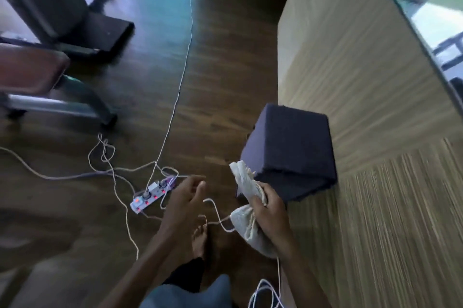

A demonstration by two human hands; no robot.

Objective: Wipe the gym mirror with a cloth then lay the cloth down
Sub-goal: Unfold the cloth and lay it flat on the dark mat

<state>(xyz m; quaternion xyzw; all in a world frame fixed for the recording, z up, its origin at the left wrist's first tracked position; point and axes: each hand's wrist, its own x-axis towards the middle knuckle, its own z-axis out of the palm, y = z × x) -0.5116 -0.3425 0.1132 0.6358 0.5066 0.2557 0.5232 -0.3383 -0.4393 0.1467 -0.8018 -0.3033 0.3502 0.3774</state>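
cloth (244,227), one, white, is gripped in my right hand (271,210); my left hand (184,197) hangs loose, holding nothing, near one power strip (150,196).

Two bare forearms (140,270), left hand (186,195), right hand (269,210), one bare foot (199,240), black trouser leg (186,274), grey-blue garment (190,295) at the bottom edge

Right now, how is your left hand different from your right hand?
The left hand is open, fingers loosely spread, and holds nothing; the right hand grips the white cloth. The left hand is above the floor near the power strip; the right hand is beside the dark blue cube. Both are bare and reach forward.
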